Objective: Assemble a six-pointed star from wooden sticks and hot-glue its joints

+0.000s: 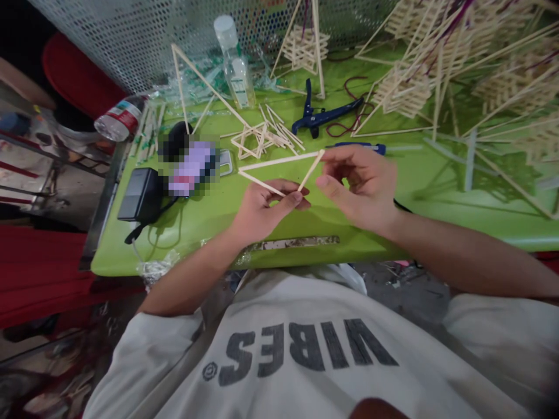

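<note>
A triangle of thin wooden sticks [279, 162] is up above the green table, its lower corner pinched between the thumb and fingers of my left hand [266, 208]. My right hand [360, 183] is at the triangle's upper right corner. Its index fingertip is at that corner, while the thumb stands apart lower down; the other fingers curl loosely. Just behind the triangle lie a small star-shaped stick frame [248, 142] and a pile of loose short sticks [282, 131].
On the green table [209, 238] are a blue cutter tool [323, 118], a clear bottle [240, 75], a phone [192, 169], a black box [138, 195] and a metal strip [301, 242]. Stick-built hanging pieces [406, 87] crowd the right. A plastic bottle [117, 119] lies left.
</note>
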`<state>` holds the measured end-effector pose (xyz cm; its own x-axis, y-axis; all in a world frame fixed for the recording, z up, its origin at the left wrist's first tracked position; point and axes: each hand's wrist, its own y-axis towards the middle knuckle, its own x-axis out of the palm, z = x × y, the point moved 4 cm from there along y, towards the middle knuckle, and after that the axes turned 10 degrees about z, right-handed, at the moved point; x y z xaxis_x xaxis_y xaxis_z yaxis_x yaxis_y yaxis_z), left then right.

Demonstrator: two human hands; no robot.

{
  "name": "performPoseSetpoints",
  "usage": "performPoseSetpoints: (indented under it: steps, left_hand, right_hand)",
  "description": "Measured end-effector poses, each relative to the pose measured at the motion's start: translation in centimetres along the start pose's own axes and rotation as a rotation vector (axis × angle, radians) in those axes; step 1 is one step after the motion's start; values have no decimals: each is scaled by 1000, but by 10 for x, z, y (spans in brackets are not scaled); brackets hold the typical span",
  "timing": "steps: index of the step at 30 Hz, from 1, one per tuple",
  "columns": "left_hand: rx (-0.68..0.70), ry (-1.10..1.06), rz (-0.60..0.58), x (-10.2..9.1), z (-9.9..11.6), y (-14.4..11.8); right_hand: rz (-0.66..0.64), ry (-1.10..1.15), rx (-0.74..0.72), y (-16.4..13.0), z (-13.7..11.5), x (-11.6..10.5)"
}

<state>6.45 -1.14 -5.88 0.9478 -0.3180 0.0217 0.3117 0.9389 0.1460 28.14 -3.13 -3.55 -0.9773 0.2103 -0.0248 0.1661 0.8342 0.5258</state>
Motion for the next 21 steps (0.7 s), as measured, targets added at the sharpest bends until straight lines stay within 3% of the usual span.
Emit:
performPoseSetpoints:
  steps: [5, 10, 14, 21]
  left_hand:
    - [35, 12, -22, 0, 10, -1]
    - [-27, -13, -19, -1, 17, 2]
    - [-60, 42, 32, -7, 17, 2]
    - [-92, 96, -6, -12, 11, 0]
  right_hand:
    - [-55, 101, 44, 6, -2, 0]
    - [-199, 233, 277, 16, -2, 1]
    - [-189, 202, 326, 23, 2, -4]
    - [-245, 269, 428, 30, 15, -4]
